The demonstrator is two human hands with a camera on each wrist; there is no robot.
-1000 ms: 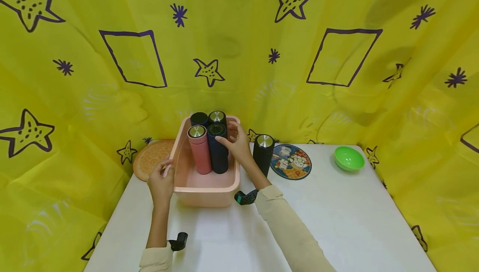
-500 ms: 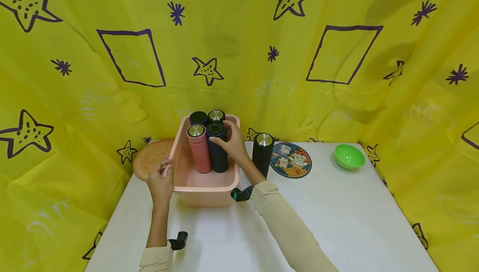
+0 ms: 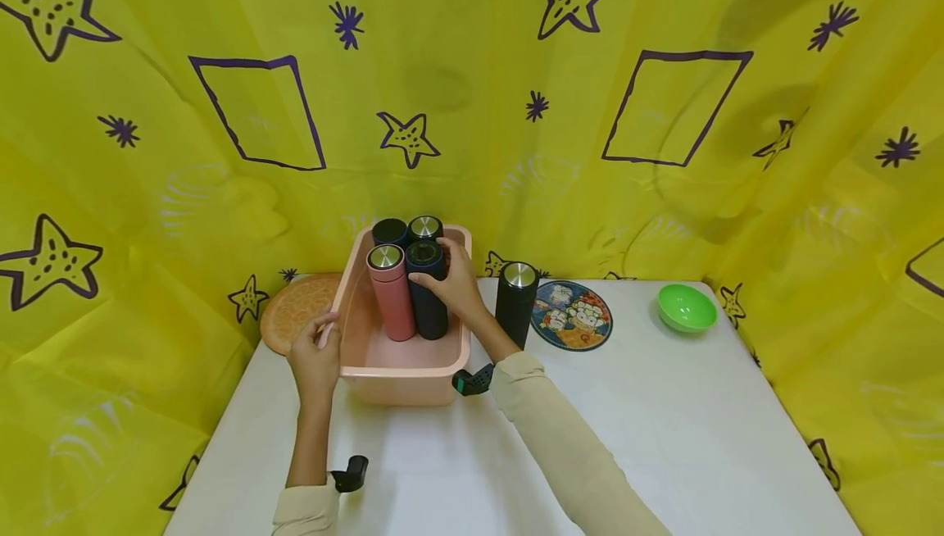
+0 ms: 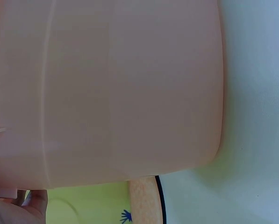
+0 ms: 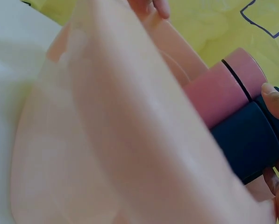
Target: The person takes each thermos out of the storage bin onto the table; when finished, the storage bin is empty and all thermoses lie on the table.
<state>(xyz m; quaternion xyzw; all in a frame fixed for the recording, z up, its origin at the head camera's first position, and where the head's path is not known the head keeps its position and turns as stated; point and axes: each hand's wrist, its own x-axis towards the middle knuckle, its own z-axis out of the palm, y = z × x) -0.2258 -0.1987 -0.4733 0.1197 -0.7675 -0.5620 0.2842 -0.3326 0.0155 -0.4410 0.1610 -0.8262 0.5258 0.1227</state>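
Observation:
A pink plastic tub [image 3: 406, 374] stands on the white table with several thermos bottles upright inside. My left hand [image 3: 315, 360] grips the tub's left rim, and its fingertips [image 4: 38, 201] show low in the left wrist view. Inside the tub, my right hand [image 3: 459, 280] holds the dark blue thermos [image 3: 428, 306] near its top, thumb in front and fingers behind. Beside that thermos is a pink thermos [image 3: 396, 306]. Behind these two stand a dark-lidded thermos [image 3: 390, 231] and a black thermos with a silver lid [image 3: 425, 227], their lower parts hidden.
Another black thermos [image 3: 515, 302] stands just right of the tub, partly behind my right forearm. Further right are a round patterned mat [image 3: 572, 316] and a green bowl [image 3: 687, 308]. An orange round mat [image 3: 295, 315] lies left of the tub. A yellow curtain [image 3: 472, 93] surrounds the table.
My right hand has shifted slightly left and now holds the dark blue thermos more closely. The left hand keeps its grip on the rim, and the bottles stay in place.

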